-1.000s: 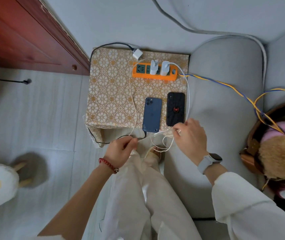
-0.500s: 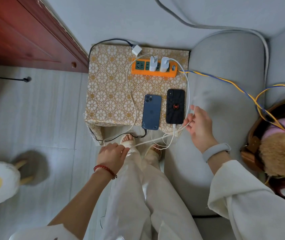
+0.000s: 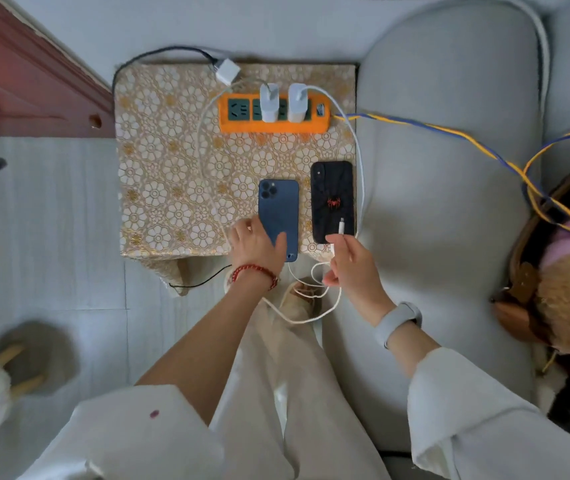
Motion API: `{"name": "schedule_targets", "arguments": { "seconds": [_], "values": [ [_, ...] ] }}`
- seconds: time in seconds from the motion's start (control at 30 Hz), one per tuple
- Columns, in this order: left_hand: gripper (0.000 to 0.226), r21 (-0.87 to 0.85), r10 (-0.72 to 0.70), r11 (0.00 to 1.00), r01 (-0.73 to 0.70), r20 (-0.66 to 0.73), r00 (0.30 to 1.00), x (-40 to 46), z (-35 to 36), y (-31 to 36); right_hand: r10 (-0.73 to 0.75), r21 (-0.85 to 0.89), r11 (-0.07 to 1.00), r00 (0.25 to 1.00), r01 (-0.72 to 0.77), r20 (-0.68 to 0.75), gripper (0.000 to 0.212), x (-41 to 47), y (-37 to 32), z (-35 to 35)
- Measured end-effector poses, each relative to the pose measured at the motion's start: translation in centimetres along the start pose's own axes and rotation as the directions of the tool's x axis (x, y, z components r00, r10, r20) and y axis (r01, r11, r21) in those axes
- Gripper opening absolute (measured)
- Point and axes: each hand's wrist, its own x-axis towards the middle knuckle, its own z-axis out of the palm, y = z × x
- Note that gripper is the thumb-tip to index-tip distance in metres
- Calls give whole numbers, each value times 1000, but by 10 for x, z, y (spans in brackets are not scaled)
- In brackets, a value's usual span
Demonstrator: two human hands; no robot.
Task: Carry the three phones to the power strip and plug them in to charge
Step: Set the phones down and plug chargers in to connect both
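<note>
Two phones lie face down on a gold floral cloth covering a small table (image 3: 159,174). My left hand (image 3: 254,242) grips the near end of the blue phone (image 3: 278,209), thumb on its back. The black phone with a red spider (image 3: 332,199) lies to its right. My right hand (image 3: 347,259) pinches a white charging cable, its plug tip (image 3: 341,226) pointing up over the black phone's near end. The orange power strip (image 3: 273,116) sits at the table's far side with two white chargers in it. A third phone is not in sight.
A loose white charger block (image 3: 227,71) with a black cable lies behind the strip. A grey sofa (image 3: 449,168) borders the table on the right. Yellow-blue cord (image 3: 449,133) runs right to a basket with a plush toy (image 3: 567,289). A wooden cabinet (image 3: 17,81) stands at the left.
My left hand rose from near my knee to grip the blue phone's near end. My right hand moved left and now holds the cable's plug tip at the black phone.
</note>
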Motion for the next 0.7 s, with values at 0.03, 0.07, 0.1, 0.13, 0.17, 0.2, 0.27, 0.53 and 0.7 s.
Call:
{"name": "schedule_targets", "arguments": {
  "seconds": [0.03, 0.07, 0.1, 0.13, 0.17, 0.2, 0.27, 0.53, 0.7],
  "values": [
    [65, 15, -56, 998, 56, -15, 998, 7, 8, 7, -14, -8, 1000, 1000, 14, -24, 26, 3, 3, 0],
    [73, 29, -117, 993, 118, -32, 993, 13, 16, 13, -33, -16, 999, 998, 33, -45, 26, 6, 6, -1],
    [80, 44, -166, 985, 168, -54, 985, 17, 23, 18, -52, -29, 998, 997, 50, -62, 24, 9, 9, -1],
    [86, 61, -196, 978, 202, -81, 977, 20, 30, 22, -63, -47, 997, 995, 60, -71, 20, 11, 11, -2],
    [88, 70, -212, 973, 221, -112, 971, 21, 34, 25, -66, -59, 996, 995, 62, -75, 15, 12, 14, -2],
    [89, 73, -219, 970, 231, -141, 966, 23, 38, 26, -63, -57, 997, 995, 59, -72, 12, 13, 16, -3],
    [87, 64, -221, 970, 236, -178, 959, 25, 41, 26, -69, -67, 996, 996, 65, -63, 13, 14, 20, -5],
    [79, -55, -236, 971, 232, -71, 969, 24, 14, 26, -75, -136, 988, 997, 75, 3, 19, 2, 20, -5],
    [69, -552, -338, 724, 414, 238, 910, 19, -25, 31, -265, -228, 940, 964, 252, -25, 18, -12, 7, -2]
  ]
}}
